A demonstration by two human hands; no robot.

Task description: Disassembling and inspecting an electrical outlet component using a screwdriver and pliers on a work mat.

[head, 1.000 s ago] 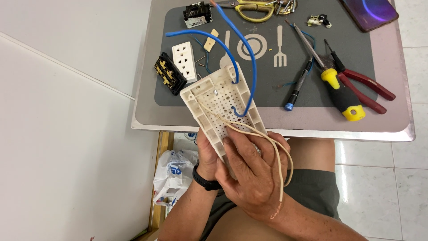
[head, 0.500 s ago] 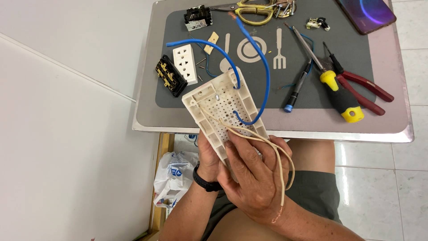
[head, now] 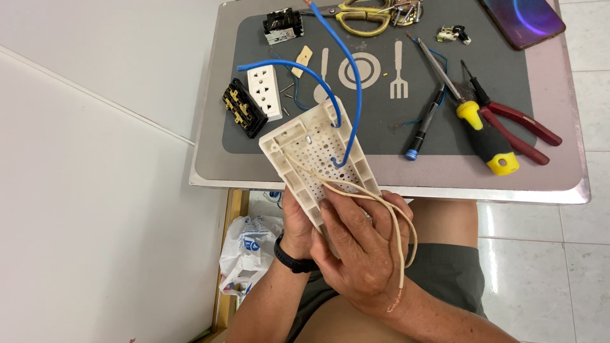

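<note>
Both hands hold a cream perforated plastic switch-box plate (head: 314, 149) tilted above my lap, just in front of the table edge. My left hand (head: 297, 222) grips its lower left edge from underneath; a black watch sits on that wrist. My right hand (head: 362, 248) covers the plate's lower end and pins a cream wire (head: 397, 222) that loops over the fingers. Two blue wires (head: 352, 76) pass through the plate's holes and arch up over the table.
On the grey mat (head: 381, 136) lie a white socket (head: 264, 92), a black module (head: 243, 108), a yellow-handled screwdriver (head: 483, 130), red pliers (head: 524, 130), a blue tester pen (head: 422, 130), scissors (head: 359, 16) and a phone (head: 521, 19). A plastic bag (head: 248, 254) sits on the floor.
The plate has tipped slightly and the blue wires have swung: the long one now rises straighter toward the table's far edge. Both hands keep their grip.
</note>
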